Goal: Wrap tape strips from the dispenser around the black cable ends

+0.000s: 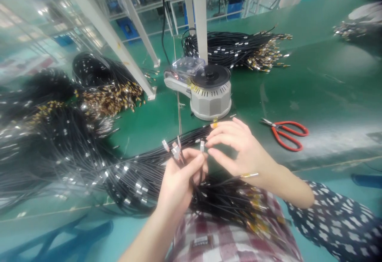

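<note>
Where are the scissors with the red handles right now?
In the head camera's view, the red-handled scissors lie on the green tabletop, right of the round pale machine and just beyond the right hand.

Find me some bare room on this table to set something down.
The widest free patch on the green table lies right of the gray machine, between the far cable bundle and the red-handled scissors. It's crowded at left, under heaped cables, and in front, with more cables by the left hand and right hand.
</note>
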A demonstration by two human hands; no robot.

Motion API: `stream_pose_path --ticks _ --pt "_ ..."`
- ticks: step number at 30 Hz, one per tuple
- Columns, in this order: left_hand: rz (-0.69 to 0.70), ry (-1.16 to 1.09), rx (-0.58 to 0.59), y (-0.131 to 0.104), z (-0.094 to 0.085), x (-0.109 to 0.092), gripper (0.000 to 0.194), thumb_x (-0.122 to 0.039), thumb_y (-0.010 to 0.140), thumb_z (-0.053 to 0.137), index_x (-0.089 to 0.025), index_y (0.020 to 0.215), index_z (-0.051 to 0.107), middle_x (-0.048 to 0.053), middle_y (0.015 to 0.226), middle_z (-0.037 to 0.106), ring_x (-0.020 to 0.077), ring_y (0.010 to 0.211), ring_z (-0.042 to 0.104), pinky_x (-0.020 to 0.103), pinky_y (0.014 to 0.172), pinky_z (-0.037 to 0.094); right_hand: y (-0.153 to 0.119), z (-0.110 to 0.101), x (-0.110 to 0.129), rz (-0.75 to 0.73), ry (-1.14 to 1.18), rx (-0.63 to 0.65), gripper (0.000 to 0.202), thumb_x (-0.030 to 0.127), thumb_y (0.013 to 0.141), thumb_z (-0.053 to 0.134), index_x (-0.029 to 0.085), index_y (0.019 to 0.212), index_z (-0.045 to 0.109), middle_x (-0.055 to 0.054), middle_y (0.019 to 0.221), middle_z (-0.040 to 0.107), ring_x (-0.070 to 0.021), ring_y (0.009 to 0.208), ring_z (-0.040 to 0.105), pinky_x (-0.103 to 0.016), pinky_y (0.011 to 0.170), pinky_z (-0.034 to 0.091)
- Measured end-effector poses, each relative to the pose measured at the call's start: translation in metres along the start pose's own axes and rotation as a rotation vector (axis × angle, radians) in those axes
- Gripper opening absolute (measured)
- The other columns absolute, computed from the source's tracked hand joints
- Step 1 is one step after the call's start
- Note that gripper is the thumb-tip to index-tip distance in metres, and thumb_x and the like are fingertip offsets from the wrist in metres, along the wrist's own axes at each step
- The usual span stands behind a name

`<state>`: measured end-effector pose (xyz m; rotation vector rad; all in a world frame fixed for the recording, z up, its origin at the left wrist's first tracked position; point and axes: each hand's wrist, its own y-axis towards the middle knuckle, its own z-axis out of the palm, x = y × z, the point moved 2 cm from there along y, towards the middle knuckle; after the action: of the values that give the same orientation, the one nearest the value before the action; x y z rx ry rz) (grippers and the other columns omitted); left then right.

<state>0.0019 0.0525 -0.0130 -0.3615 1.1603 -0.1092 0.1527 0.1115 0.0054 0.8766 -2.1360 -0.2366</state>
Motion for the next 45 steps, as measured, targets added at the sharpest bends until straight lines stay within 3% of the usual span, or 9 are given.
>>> stream_pose_path --ticks 6,13,20,25,33,39,43,45 --pt "-0.006 0.012 0.008 -0.002 -0.001 0.001 0.017 -0.024 0.076 0.076 -0.013 0.07 0.064 -0.001 0.055 0.061 0.0044 0.042 0.038 0.02 0.046 0.033 0.003 0.003 0.005 -0.026 0.007 -0.037 0.008 0.018 0.083 0.061 0.023 0.077 0.062 0.001 0.089 0.074 -0.0217 0.107 0.064 -0.05 0.112 0.022" --pt "0.008 0.005 0.004 0.003 0.001 0.0 0.017 -0.025 0.074 0.077 -0.013 0.07 0.066 -0.002 0.052 0.058 0.0046 0.042 0.038 0.02 0.045 0.032 0.003 0.012 0.009 -0.209 -0.263 -0.213 0.011 0.018 0.083 0.058 0.025 0.078 0.064 0.002 0.088 0.076 -0.0234 0.104 0.066 -0.05 0.115 0.019" --pt "-0.059 0.039 0.06 -0.001 -0.004 -0.001 0.014 -0.023 0.075 0.076 -0.011 0.071 0.07 0.001 0.052 0.06 0.0036 0.041 0.04 0.018 0.043 0.028 0.014 -0.012 -0.012 -0.056 -0.363 -0.363 0.01 0.016 0.085 0.057 0.023 0.081 0.063 -0.004 0.096 0.075 -0.0258 0.103 0.065 -0.05 0.111 0.028" --pt "-0.07 -0.003 0.04 0.0 -0.005 -0.005 0.013 -0.022 0.076 0.076 -0.01 0.074 0.07 -0.001 0.053 0.058 0.0031 0.042 0.038 0.018 0.045 0.031 0.009 -0.011 -0.012 -0.14 -0.209 -0.201 0.008 0.018 0.087 0.058 0.023 0.082 0.062 0.0 0.091 0.075 -0.023 0.105 0.065 -0.05 0.114 0.023" --pt "-0.057 -0.015 0.05 0.002 -0.002 -0.004 0.014 -0.021 0.076 0.075 -0.011 0.071 0.067 -0.001 0.054 0.058 0.0035 0.042 0.036 0.018 0.045 0.033 0.004 0.0 0.0 -0.145 -0.023 -0.11 0.004 0.02 0.082 0.066 0.023 0.08 0.065 0.001 0.089 0.075 -0.0223 0.109 0.063 -0.05 0.114 0.022" --pt "-0.062 -0.015 0.071 0.0 -0.001 -0.004 0.015 -0.022 0.075 0.076 -0.012 0.07 0.066 -0.001 0.054 0.059 0.0035 0.042 0.037 0.018 0.045 0.033 0.005 0.002 0.002 -0.165 0.004 -0.103 0.008 0.017 0.081 0.064 0.021 0.075 0.063 0.001 0.084 0.074 -0.022 0.107 0.064 -0.051 0.112 0.023" --pt "-0.058 -0.012 0.074 0.001 -0.001 -0.005 0.017 -0.023 0.074 0.076 -0.012 0.067 0.065 0.0 0.052 0.059 0.0036 0.04 0.037 0.018 0.044 0.033 0.005 0.002 0.002 -0.247 -0.062 -0.15 0.007 0.018 0.083 0.063 0.021 0.076 0.064 0.002 0.084 0.075 -0.0232 0.105 0.064 -0.055 0.115 0.016" --pt "-0.065 -0.01 0.074 0.001 -0.002 -0.005 0.016 -0.022 0.075 0.076 -0.012 0.067 0.066 -0.001 0.051 0.058 0.0036 0.04 0.037 0.018 0.044 0.033 0.007 0.003 0.0 -0.19 -0.007 -0.114 0.007 0.018 0.082 0.064 0.021 0.075 0.065 0.002 0.083 0.075 -0.0235 0.106 0.063 -0.054 0.113 0.021"
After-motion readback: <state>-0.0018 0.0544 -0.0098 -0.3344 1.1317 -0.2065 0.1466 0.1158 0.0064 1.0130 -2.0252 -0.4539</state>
